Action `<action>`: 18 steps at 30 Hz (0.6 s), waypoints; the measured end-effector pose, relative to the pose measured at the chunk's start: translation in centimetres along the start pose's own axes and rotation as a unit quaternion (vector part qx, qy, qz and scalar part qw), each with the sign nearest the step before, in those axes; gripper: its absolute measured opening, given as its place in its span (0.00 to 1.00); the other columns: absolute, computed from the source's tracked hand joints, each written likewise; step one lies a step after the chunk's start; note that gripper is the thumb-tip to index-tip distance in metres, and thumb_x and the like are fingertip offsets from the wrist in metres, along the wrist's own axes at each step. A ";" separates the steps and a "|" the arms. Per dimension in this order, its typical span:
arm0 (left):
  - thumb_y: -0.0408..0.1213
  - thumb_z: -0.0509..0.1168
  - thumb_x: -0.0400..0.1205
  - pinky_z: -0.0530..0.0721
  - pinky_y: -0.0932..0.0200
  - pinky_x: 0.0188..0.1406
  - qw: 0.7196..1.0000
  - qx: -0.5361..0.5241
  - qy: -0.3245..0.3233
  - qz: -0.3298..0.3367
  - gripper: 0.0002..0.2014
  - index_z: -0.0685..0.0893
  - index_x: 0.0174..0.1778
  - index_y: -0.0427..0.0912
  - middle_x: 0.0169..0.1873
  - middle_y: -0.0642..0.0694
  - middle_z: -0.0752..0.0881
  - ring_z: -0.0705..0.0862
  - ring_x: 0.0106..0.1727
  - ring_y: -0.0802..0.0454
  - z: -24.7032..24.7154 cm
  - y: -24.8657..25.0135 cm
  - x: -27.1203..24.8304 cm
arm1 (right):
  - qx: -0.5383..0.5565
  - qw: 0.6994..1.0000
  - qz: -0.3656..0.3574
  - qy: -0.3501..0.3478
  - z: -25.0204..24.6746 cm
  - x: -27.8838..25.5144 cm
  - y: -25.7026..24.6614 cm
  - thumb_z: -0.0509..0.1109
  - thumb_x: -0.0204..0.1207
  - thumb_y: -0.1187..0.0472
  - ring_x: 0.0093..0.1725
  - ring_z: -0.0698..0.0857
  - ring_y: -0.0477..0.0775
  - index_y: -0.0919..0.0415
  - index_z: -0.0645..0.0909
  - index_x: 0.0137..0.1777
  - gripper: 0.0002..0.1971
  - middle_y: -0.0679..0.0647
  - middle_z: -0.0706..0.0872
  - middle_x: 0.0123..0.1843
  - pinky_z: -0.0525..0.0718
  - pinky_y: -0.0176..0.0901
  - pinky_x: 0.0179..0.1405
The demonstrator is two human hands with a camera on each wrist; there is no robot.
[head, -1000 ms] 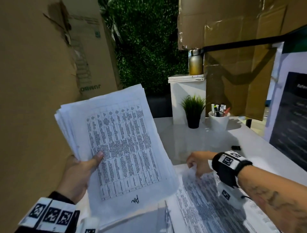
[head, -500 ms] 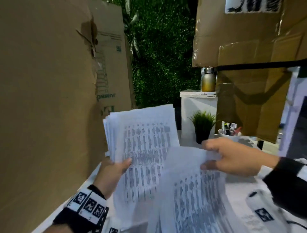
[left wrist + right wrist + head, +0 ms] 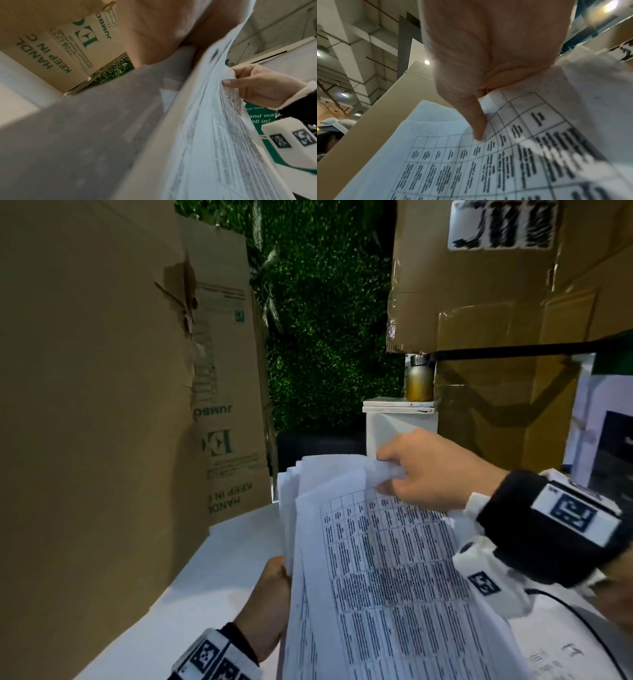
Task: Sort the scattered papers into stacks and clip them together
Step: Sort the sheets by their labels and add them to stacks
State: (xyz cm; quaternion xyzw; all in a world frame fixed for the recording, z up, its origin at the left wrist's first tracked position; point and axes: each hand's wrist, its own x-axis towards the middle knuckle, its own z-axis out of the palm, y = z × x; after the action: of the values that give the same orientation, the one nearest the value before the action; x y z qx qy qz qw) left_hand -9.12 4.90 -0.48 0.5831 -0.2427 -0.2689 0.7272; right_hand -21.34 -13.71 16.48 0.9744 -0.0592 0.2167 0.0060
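- A person's left hand (image 3: 270,604) grips the lower left edge of a thick sheaf of white printed papers (image 3: 383,594), fingers curled behind the sheets, holding it tilted up above the white table (image 3: 205,577).
- The right hand (image 3: 431,470) pinches the upper right corner of the front sheets, thumb (image 3: 477,125) pressed on the printed grid and the other fingers closed behind the paper.
- The sheaf's long axis runs from the left hand, low and near the body, up and away to the right hand at the far end; each hand holds an opposite end.
- The sheets are not yet square: edges fan out along the top left (image 3: 291,474), and the front pages sit offset from those behind.
- The next move, by the look of it, is laying the front sheets flush and tapping the edges even; the right hand is placed to guide the top, the left to steady the base.
- Tall brown cardboard boxes (image 3: 102,371) stand close on the left, touching the table's edge, and more brown cardboard (image 3: 496,285) hangs over the right, so free room lies mainly toward the person and down onto the table.
- More printed paper (image 3: 565,655) lies on the table at the lower right, beneath the right wrist.
- No clip shows in any view.
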 end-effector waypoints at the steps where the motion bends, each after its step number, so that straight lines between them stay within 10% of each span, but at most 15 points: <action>1: 0.31 0.58 0.89 0.89 0.55 0.29 0.999 -0.035 -0.030 0.003 0.21 0.89 0.37 0.23 0.33 0.32 0.88 0.88 0.30 0.40 -0.1 0.1 -0.4 | -0.005 1.000 0.003 0.006 0.0 -0.3 -0.1 0.74 0.73 0.51 0.34 0.80 0.55 0.59 0.73 0.31 0.17 0.51 0.79 0.30 0.82 0.52 0.36; 3: 0.48 0.74 0.78 0.94 0.48 0.37 0.986 -0.146 -0.075 0.000 0.19 0.96 0.46 0.32 0.44 0.32 0.94 0.94 0.40 0.38 0.2 1.3 -1.3 | -0.005 1.000 0.010 0.022 0.1 -0.6 0.0 0.73 0.74 0.50 0.35 0.80 0.55 0.59 0.74 0.32 0.17 0.50 0.79 0.31 0.81 0.50 0.36; 7: 0.61 0.89 0.38 0.94 0.50 0.41 0.995 -0.027 -0.066 0.063 0.53 0.91 0.59 0.38 0.52 0.36 0.95 0.95 0.51 0.39 -0.4 1.6 -0.8 | 0.028 0.997 0.017 0.073 0.2 -1.6 -0.2 0.72 0.76 0.44 0.35 0.82 0.53 0.59 0.79 0.36 0.18 0.52 0.83 0.35 0.83 0.50 0.36; 9: 0.61 0.89 0.40 0.92 0.61 0.36 0.994 0.052 -0.016 0.094 0.41 0.95 0.47 0.44 0.44 0.44 0.96 0.95 0.45 0.46 0.2 1.7 -0.8 | 0.049 0.994 0.010 0.100 0.5 -2.5 -0.1 0.72 0.75 0.40 0.34 0.81 0.50 0.57 0.80 0.37 0.19 0.50 0.84 0.34 0.82 0.49 0.36; 12: 0.31 0.83 0.67 0.86 0.71 0.27 0.986 0.074 0.062 0.134 0.07 0.93 0.35 0.46 0.33 0.50 0.95 0.94 0.36 0.55 1.2 2.1 -1.3 | 0.149 0.966 0.023 0.211 1.2 -4.7 1.1 0.76 0.65 0.33 0.47 0.83 0.39 0.44 0.79 0.54 0.23 0.39 0.84 0.47 0.80 0.41 0.50; 15: 0.28 0.81 0.68 0.85 0.70 0.26 0.989 0.063 0.056 0.125 0.13 0.90 0.42 0.48 0.32 0.55 0.95 0.93 0.34 0.60 1.2 1.9 -1.5 | 0.421 0.863 0.148 0.235 2.9 -7.8 1.8 0.84 0.51 0.34 0.55 0.86 0.39 0.38 0.71 0.68 0.43 0.39 0.84 0.56 0.83 0.33 0.49; 18: 0.31 0.84 0.63 0.82 0.58 0.41 0.992 0.061 0.031 0.103 0.23 0.82 0.45 0.56 0.24 0.65 0.90 0.89 0.36 0.56 1.8 3.2 -2.3 | 0.664 0.711 0.198 0.121 6.7 -8.9 1.9 0.90 0.41 0.45 0.51 0.93 0.55 0.54 0.80 0.63 0.46 0.55 0.93 0.51 0.91 0.44 0.41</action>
State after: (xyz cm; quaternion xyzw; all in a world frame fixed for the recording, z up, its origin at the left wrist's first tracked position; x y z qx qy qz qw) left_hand -11.64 5.75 2.94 0.6059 -0.2953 -0.1590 0.7214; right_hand -26.79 -14.87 6.62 0.6589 -0.0902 0.3121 -0.6784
